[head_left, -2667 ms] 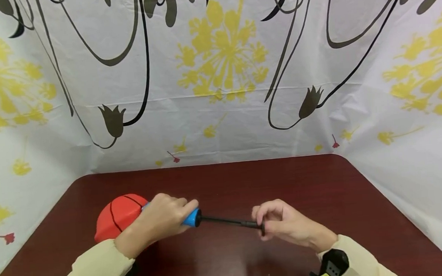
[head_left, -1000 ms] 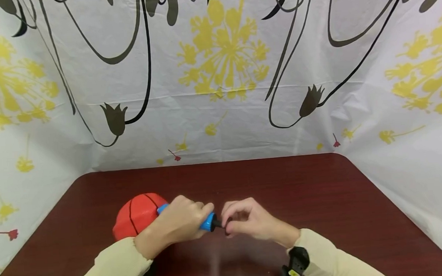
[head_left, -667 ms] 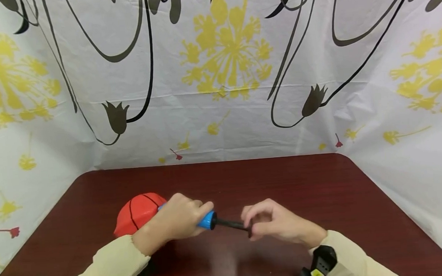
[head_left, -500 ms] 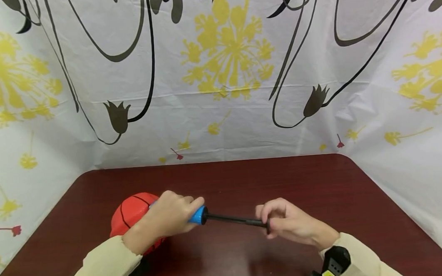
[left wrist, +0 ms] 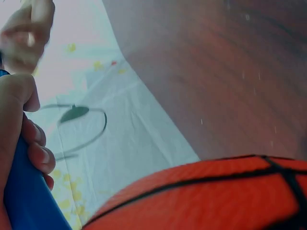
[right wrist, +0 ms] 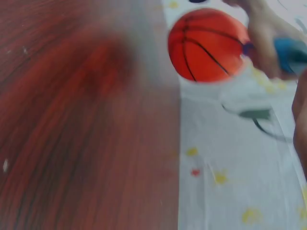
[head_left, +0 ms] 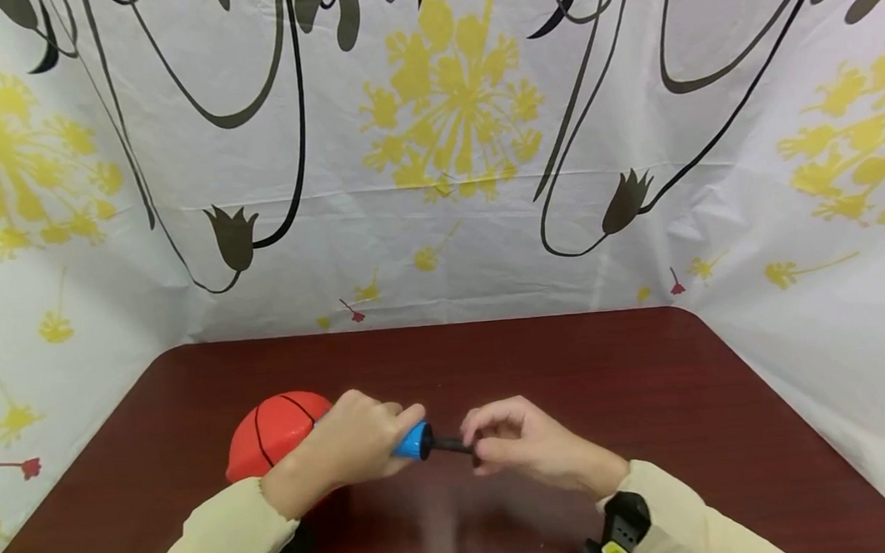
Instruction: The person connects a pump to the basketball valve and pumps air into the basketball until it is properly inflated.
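My left hand [head_left: 349, 440] grips the blue barrel of a hand pump [head_left: 414, 442], fingers curled round it. The pump's black rod sticks out to the right, partly drawn out. At the rod's end, the thumb and fingers of my right hand [head_left: 530, 447] pinch the dark handle, which they mostly hide. A red ball with black lines [head_left: 274, 436], like a small basketball, sits against the pump's left end behind my left wrist. In the right wrist view the ball [right wrist: 206, 45] looks rounded, with the pump's tip meeting it. The left wrist view shows the blue barrel [left wrist: 29, 187] close up.
A dark red-brown table [head_left: 567, 362] lies under both hands, with rounded far corners. A white sheet [head_left: 441, 251] printed with yellow flowers and dark stems hangs behind and at both sides. A black device [head_left: 624, 522] is strapped on the right wrist.
My right hand has gone in and out with the pump rod several times; since half a second ago it moved left, pushing the rod in. The left hand and ball shifted slightly right.
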A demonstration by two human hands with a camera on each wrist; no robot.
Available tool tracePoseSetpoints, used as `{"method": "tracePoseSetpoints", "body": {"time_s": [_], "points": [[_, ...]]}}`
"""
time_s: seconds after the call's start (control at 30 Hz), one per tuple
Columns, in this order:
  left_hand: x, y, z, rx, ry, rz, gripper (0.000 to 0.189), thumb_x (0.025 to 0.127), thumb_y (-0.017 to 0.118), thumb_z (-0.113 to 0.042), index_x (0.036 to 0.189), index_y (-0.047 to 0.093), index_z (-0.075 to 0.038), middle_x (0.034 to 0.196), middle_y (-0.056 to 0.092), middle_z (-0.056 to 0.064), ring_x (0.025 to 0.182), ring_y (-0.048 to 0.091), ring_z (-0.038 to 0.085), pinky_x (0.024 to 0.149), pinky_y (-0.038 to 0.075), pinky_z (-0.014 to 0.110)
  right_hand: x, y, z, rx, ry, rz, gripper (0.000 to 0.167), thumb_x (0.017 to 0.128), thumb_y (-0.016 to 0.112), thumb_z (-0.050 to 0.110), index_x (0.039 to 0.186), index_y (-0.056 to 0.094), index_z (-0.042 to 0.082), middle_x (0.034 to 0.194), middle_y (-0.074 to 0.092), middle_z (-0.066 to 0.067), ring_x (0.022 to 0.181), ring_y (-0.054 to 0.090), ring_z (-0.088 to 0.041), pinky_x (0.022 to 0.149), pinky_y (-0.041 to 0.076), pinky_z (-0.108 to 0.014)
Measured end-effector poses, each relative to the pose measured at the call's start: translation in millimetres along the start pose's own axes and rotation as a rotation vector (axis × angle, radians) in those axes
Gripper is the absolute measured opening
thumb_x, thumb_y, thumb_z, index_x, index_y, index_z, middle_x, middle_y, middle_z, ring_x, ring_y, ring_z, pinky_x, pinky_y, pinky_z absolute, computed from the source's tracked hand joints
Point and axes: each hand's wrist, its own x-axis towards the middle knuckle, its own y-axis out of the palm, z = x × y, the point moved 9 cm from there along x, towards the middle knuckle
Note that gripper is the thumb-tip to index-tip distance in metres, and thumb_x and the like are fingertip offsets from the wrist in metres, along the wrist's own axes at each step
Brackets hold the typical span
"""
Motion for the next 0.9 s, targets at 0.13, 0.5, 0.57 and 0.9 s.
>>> {"method": "tracePoseSetpoints", "body": {"time_s": [0.13,0.5,0.57,0.9], "points": [[-7.7,-2.6,9.0,0.007,-0.024,-0.001,0.036,0.063,0.073,-0.03,0.078,0.046,-0.011,0.048,0.037,-0.008,0.038,0.03,0.003,0.037,0.024,0.015,-22.0,-6,15,0.13,-0.021,0.066,0.018,0.09,0.045,0.005,0.101,0.06,0.008,0.101,0.046,-0.002,0.084,0.054,-0.008,0.071,0.047,-0.02],[4.6,2.9,-5.8,-0.046,-0.012,-0.023,0.029,0.064,0.07,-0.024,0.07,0.044,-0.013,0.047,0.031,-0.008,0.039,0.026,0.002,0.038,0.02,0.016,16.8,10,2,-0.151,-0.136,0.019,0.018,0.085,0.055,0.004,0.088,0.05,-0.014,0.089,0.055,-0.003,0.075,0.056,-0.009,0.061,0.051,-0.029],[3.8,3.8,-7.8,-0.047,0.003,-0.016,0.031,0.065,0.071,-0.026,0.071,0.044,-0.013,0.047,0.031,-0.008,0.039,0.025,0.002,0.038,0.02,0.015,18.5,11,-1,-0.145,-0.109,0.026,0.021,0.084,0.056,0.003,0.088,0.05,-0.016,0.09,0.056,-0.003,0.077,0.057,-0.01,0.062,0.051,-0.032],[-10.3,-1.6,10.4,-0.012,-0.014,0.011,0.04,0.061,0.076,-0.031,0.08,0.046,-0.011,0.051,0.046,-0.006,0.039,0.038,0.004,0.038,0.029,0.017,-21.2,-5,15,0.118,-0.019,0.083,0.017,0.088,0.05,0.004,0.1,0.061,0.009,0.099,0.047,-0.002,0.085,0.053,-0.008,0.068,0.047,-0.021]]}}
